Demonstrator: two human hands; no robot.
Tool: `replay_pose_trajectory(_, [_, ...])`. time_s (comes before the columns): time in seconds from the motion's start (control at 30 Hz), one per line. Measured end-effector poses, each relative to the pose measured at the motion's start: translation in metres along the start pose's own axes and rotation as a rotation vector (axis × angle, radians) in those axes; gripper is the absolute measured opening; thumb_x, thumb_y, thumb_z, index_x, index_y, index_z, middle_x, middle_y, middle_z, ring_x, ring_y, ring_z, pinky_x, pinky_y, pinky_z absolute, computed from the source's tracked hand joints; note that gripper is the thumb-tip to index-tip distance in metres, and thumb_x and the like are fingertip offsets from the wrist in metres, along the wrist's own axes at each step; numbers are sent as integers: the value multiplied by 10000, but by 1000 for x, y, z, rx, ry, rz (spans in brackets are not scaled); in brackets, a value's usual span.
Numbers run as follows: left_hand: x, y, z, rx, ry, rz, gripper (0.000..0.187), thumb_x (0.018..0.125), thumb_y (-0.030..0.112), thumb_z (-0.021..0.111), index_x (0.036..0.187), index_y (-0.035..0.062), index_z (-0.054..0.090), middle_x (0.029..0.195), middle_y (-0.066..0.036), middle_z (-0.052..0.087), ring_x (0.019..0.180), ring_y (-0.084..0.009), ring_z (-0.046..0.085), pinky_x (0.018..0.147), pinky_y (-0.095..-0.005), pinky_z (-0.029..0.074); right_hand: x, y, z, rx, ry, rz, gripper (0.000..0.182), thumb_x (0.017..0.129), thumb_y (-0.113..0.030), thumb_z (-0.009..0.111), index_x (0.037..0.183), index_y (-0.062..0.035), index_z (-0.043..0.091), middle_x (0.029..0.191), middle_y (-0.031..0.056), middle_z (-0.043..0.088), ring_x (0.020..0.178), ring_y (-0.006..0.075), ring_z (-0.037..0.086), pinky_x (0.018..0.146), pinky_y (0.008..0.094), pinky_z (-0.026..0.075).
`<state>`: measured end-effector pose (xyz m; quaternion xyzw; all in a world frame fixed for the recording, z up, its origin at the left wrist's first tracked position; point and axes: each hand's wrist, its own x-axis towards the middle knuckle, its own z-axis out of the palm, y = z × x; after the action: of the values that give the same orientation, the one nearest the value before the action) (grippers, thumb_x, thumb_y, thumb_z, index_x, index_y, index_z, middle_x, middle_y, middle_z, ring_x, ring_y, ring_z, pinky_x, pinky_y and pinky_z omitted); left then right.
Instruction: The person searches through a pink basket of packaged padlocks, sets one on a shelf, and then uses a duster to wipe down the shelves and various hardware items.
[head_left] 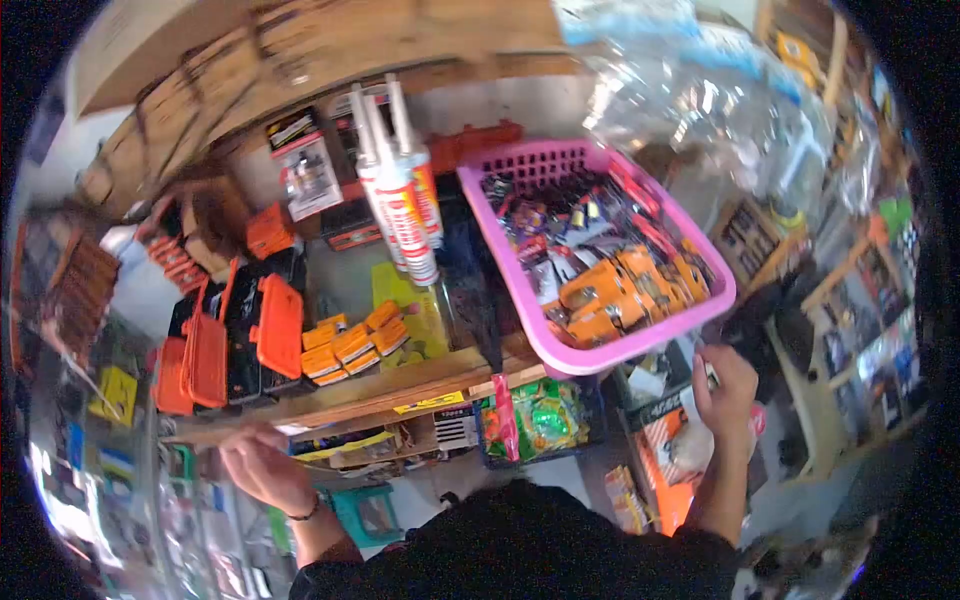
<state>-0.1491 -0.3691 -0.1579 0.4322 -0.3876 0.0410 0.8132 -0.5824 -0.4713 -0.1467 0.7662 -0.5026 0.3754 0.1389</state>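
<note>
My left hand (265, 468), with a dark band at its wrist, is low over the left end of the wooden shelf edge (440, 380). Motion blurs its fingers, and the nearest things are orange plastic cases (278, 325). Just below the right front corner of a pink plastic basket (590, 358), my right hand (728, 388) has its fingers curled in; whatever they may hold is hidden. Orange-backed packaged items (625, 295) and several small dark packs (575, 215) fill the basket. Small orange boxes (352, 348) are stacked on the shelf between my hands.
White sealant tubes (395, 205) with long nozzles stand behind the small boxes. Clear plastic bags (710, 110) hang at upper right. Under the shelf sit green packets (545, 415) and a teal container (365, 515). A wooden rack (860, 330) stands at right.
</note>
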Motion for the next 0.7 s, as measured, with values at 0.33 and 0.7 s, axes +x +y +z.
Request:
replay_pose_trajectory(0.33, [-12,23,224,118,-1356,478,224,679,62,541,894,4,560,820,-142,567,733,-285,552,685,-351,425,75,-2,35,487,176,-200,89,696,-111,617,758,-53,589,640,86,585,528,218,561,484,310,430])
replay_pose_trajectory(0.7, [-19,-23,295,539,-2322,290,322,608,201,609,875,27,564,757,-176,569,745,-329,556,669,-399,434,86,1,57,728,-215,71,159,708,-131,625,825,-31,587,636,78,566,538,163,554,496,258,436])
